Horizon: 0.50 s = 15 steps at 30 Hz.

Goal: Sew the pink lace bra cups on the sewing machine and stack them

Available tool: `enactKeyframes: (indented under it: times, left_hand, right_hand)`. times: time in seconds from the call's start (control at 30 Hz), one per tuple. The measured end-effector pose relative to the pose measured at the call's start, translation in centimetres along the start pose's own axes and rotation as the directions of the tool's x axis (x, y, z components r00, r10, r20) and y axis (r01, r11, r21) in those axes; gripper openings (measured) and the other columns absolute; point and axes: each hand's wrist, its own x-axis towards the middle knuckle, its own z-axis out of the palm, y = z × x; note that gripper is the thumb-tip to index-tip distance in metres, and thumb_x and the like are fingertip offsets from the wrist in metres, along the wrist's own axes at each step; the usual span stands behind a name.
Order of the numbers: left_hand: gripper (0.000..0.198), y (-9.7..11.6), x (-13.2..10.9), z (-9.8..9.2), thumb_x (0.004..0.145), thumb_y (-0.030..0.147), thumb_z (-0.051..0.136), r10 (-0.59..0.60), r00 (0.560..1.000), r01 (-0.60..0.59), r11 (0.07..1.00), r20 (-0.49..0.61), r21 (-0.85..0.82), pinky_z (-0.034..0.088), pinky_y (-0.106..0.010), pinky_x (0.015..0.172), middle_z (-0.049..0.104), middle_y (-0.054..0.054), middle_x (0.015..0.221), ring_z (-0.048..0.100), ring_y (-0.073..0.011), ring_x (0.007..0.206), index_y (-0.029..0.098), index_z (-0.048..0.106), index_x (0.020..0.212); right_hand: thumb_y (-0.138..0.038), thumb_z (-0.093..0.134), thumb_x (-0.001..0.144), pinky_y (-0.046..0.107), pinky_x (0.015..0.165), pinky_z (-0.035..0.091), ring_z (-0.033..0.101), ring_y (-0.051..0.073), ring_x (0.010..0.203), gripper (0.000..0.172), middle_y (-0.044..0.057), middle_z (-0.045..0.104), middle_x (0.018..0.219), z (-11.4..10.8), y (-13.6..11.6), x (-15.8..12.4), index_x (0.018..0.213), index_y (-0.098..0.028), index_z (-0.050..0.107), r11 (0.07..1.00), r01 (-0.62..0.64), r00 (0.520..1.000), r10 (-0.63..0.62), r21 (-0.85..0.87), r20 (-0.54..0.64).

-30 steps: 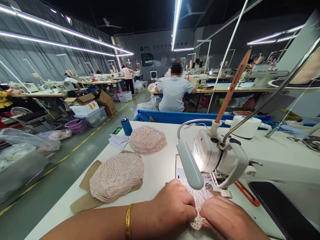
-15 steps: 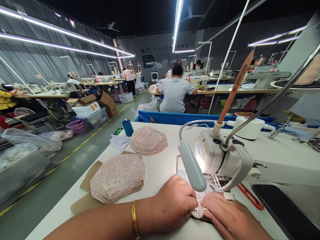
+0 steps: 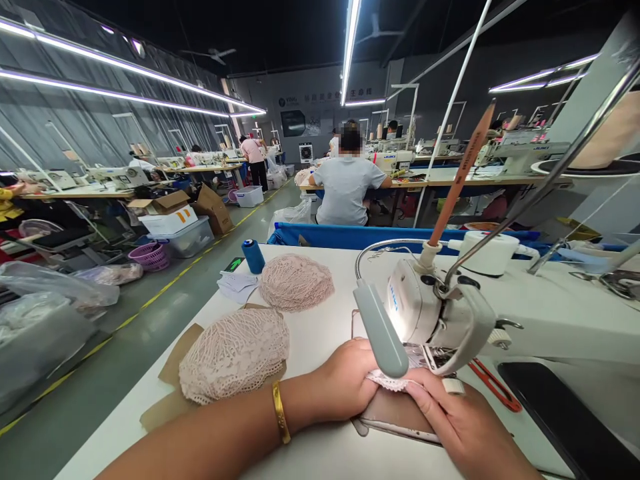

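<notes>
A small pale pink lace piece (image 3: 393,383) lies at the sewing machine (image 3: 415,300), partly hidden under the grey lamp head (image 3: 383,330). My left hand (image 3: 347,379) is closed on its left end, fingers mostly behind the lamp. On the opposite end, my right hand (image 3: 450,410) pinches the lace between thumb and fingers, close to the needle area. Below the lace shows a brown plate (image 3: 400,413) set in the table. Left of my hands sit two stacks of lace cups, a nearer stack (image 3: 235,357) on brown card and a farther stack (image 3: 297,282).
A blue thread cone (image 3: 253,257) and white paper (image 3: 237,287) stand by the table's left edge. Orange thread snips (image 3: 495,385) and a black phone-like slab (image 3: 555,413) lie to the right. A person (image 3: 347,187) sits ahead, beyond a blue cloth bin (image 3: 320,235).
Both hands have moved forward with the lace, toward the machine. The brown plate below them now shows. The view has shifted slightly.
</notes>
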Motion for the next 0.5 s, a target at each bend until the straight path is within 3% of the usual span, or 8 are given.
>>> enactKeyframes:
  times: [0.13,0.27,0.37,0.5]
  left_hand:
    - [0.017,0.11,0.63,0.15,0.087,0.005,0.054,-0.045,0.999,0.043,0.994,-0.009,-0.105,0.054,-0.028,0.093,0.069,-0.002,0.093,0.065,-0.0195,0.092,0.019,0.063,0.083]
    - [0.009,0.25,0.68,0.67,0.081,0.013,0.072,-0.109,0.994,0.111,0.981,0.022,-0.158,0.054,-0.03,0.096,0.069,-0.001,0.092,0.063,-0.0205,0.092,0.019,0.065,0.081]
    - [0.013,0.37,0.5,0.74,0.082,0.023,0.083,-0.17,0.985,0.167,0.964,0.001,-0.205,0.054,-0.035,0.102,0.072,-0.003,0.101,0.065,-0.0239,0.1,0.019,0.072,0.088]
    - [0.006,0.43,0.25,0.44,0.095,0.024,0.073,-0.199,0.98,0.19,0.955,-0.016,-0.23,0.055,-0.037,0.103,0.074,-0.004,0.103,0.066,-0.0234,0.102,0.018,0.075,0.093]
  right_hand:
    - [-0.058,0.042,0.115,0.034,0.072,0.063,0.081,0.026,0.085,0.05,0.003,0.084,0.092,0.42,-0.46,0.27,0.091,-0.031,0.077,0.993,-0.102,0.994,0.104,0.063,-0.041]
    - [-0.058,0.041,0.115,0.035,0.076,0.065,0.082,0.028,0.09,0.05,0.008,0.085,0.102,0.44,-0.39,0.46,0.105,-0.029,0.08,0.992,-0.092,0.995,0.096,0.082,-0.037]
    - [-0.053,0.043,0.115,0.034,0.078,0.065,0.082,0.027,0.089,0.045,0.007,0.085,0.101,0.48,-0.04,0.24,0.105,-0.027,0.079,0.993,-0.097,0.994,0.101,0.072,-0.048]
    - [-0.045,0.051,0.113,0.031,0.076,0.066,0.082,0.025,0.094,0.033,0.004,0.085,0.102,0.35,0.45,-0.09,0.105,-0.027,0.078,0.993,-0.097,0.993,0.101,0.063,-0.067]
